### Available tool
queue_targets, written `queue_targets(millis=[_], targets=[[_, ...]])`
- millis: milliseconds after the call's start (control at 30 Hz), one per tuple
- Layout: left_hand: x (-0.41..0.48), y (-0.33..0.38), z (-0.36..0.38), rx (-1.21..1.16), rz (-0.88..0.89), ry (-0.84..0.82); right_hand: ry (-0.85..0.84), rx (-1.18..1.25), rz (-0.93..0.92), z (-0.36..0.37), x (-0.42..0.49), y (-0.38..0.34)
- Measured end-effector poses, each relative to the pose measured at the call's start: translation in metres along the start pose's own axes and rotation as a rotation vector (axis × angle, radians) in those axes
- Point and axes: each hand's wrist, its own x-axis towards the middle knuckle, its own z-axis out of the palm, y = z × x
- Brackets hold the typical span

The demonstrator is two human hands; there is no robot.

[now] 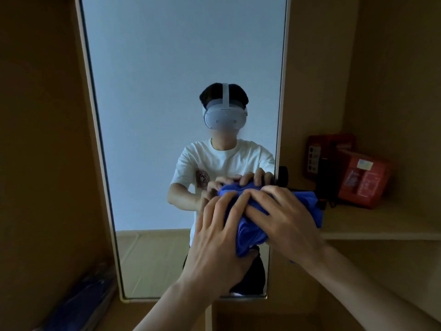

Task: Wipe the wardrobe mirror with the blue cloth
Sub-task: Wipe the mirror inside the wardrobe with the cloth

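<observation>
A tall wardrobe mirror (pixel 167 91) in a pale frame fills the middle of the head view. A bunched blue cloth (pixel 253 230) is held in front of the mirror's lower right part. My left hand (pixel 219 237) grips the cloth from the left and below, with its thumb under the bundle. My right hand (pixel 284 216) grips it from the right, fingers curled over the top. Part of the cloth hangs out past my right hand. The glass reflects a person in a white T-shirt, both hands and the cloth. Whether the cloth touches the glass I cannot tell.
A wooden shelf (pixel 381 225) runs to the right of the mirror and carries two red boxes (pixel 360 177) and a dark object by the mirror's edge. Wooden wardrobe panels stand on both sides. A blue plastic-wrapped bundle (pixel 88 299) lies at the lower left.
</observation>
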Motion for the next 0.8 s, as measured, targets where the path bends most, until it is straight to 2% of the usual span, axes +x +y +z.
queue_targets(millis=[400,533,800], targets=[[0.153,0.018,-0.097,-0.035,-0.038,0.092,-0.109,0.034,0.007,-0.073,0.144,0.09],[0.201,0.027,-0.133,-0.097,-0.088,0.102,-0.096,0.018,0.021,-0.099,0.194,0.118],[0.291,0.045,-0.194,-0.074,-0.106,0.153,-0.069,0.029,0.024,-0.138,0.276,0.172]])
